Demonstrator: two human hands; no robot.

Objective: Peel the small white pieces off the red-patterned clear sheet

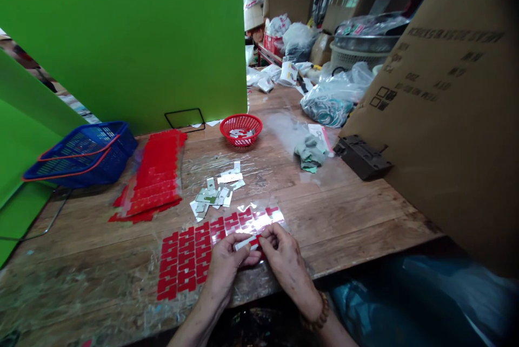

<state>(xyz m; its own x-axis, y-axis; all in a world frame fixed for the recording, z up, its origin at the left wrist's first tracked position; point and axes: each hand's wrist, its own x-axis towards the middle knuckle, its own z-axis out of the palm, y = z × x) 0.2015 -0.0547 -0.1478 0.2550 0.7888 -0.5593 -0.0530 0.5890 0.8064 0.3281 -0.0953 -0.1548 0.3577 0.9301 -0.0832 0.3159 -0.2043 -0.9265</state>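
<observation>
Clock centred on your pinch. Wooden table (348,228) underneath. Blue basket (91,160) at 10 o'clock. Sheet of red stickers (203,252) at 9 o'clock. Red basket (241,140) at 12 o'clock. Your left hand (225,261): grip closed, thumb and fingers holding white piece (242,244). Your right hand (286,255): grip pinched on red sticker (255,241), at piece's 3 o'clock end. Loose white pieces (211,195) at 11 o'clock.
</observation>
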